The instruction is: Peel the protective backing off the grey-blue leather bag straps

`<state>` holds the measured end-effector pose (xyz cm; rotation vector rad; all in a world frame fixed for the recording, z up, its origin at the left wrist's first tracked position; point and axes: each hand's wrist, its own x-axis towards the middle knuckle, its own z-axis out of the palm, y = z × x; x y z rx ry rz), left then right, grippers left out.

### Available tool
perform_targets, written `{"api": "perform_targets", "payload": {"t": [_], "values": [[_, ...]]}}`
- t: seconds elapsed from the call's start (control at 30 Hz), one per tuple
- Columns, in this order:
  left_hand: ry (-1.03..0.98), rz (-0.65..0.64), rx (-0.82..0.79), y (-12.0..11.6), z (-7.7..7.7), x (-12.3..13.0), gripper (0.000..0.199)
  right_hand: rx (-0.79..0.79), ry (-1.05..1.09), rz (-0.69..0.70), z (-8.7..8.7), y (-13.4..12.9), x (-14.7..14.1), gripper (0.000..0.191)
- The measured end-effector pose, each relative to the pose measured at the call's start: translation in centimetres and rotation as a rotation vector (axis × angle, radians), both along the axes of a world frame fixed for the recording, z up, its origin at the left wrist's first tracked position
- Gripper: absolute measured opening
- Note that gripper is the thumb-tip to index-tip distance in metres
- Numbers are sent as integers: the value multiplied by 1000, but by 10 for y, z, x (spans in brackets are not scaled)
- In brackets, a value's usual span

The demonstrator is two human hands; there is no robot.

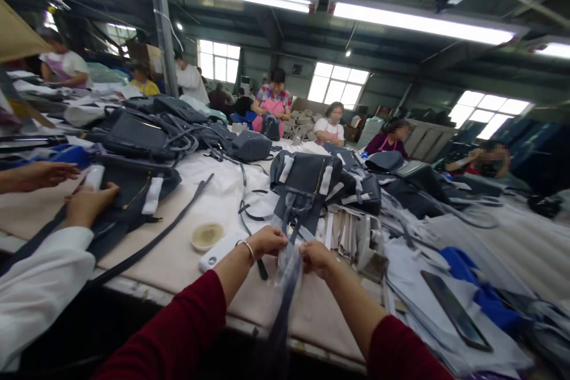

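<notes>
In front of me a dark grey bag (303, 171) lies on the table, with white wrapping on parts of it and a gold zip. Its dark strap (285, 303) runs toward me and hangs over the table's front edge. Clear plastic film (285, 264) covers part of that strap. My left hand (269, 241), with a bracelet at the wrist, pinches the film at the strap's left side. On the opposite side, my right hand (316, 256) is closed on the film's edge. The fingertips of both hands are partly hidden.
At left, a co-worker's hands (86, 205) handle another dark bag (133, 190). A round dish (207, 236) and a white device (218, 252) lie near my left forearm. Stacked strips (345, 231) and a phone (456, 309) are to the right. More bags and several people are beyond.
</notes>
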<state>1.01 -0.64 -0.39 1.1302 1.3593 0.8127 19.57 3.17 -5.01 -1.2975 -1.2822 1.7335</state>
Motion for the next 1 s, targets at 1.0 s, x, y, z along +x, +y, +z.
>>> {"api": "perform_targets", "payload": {"t": [1.0], "values": [[-277, -3, 186, 1, 8, 6, 44, 393, 133, -110, 47, -27, 0, 16]]}}
